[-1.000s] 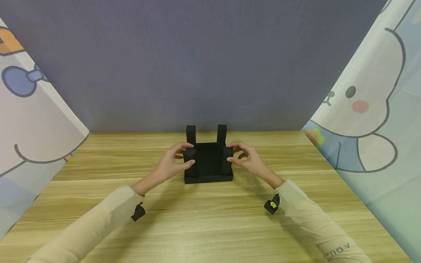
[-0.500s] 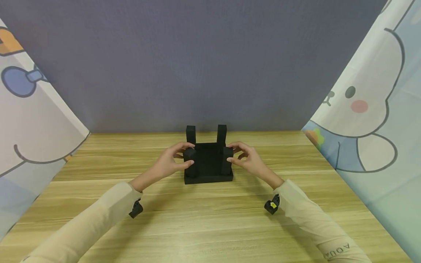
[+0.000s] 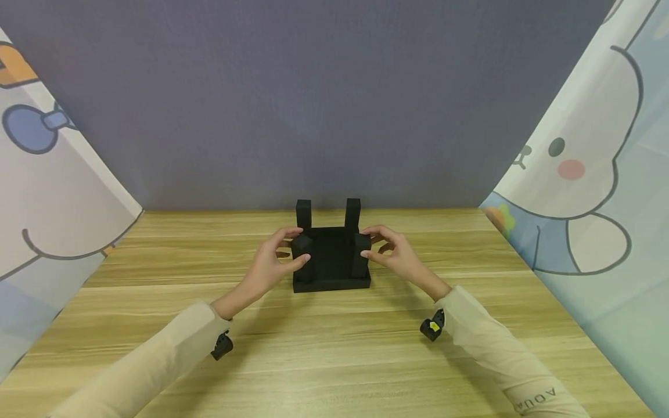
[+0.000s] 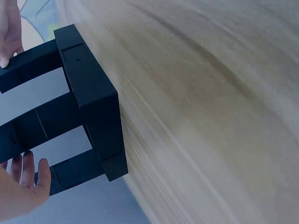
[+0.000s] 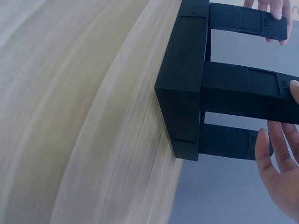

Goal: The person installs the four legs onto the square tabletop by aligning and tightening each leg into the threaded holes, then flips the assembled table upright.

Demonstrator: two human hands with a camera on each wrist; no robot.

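A black square base (image 3: pixel 332 284) with upright black posts stands on the wooden table near the grey back wall. My left hand (image 3: pixel 269 265) holds the upper end of the front left post (image 3: pixel 303 268), thumb in front and fingers behind. My right hand (image 3: pixel 398 255) holds the top of the front right post (image 3: pixel 359 264) in the same way. Two rear posts, a left one (image 3: pixel 304 212) and a right one (image 3: pixel 352 212), stand free of both hands. In the right wrist view the front right post (image 5: pixel 243 91) has raised digits near its top and meets the base (image 5: pixel 180 93).
The wooden table (image 3: pixel 324 354) stretches out in front of the base. A grey panel (image 3: pixel 313 104) rises behind it. Printed cartoon cloths hang at the left (image 3: pixel 47 191) and right (image 3: pixel 590 174). Small black cameras, one left (image 3: pixel 222 345) and one right (image 3: pixel 432 326), sit under the wrists.
My left forearm and wrist shift slightly, up and left, then back down and right, while the left fingers stay at the post. The right hand and the base keep their places.
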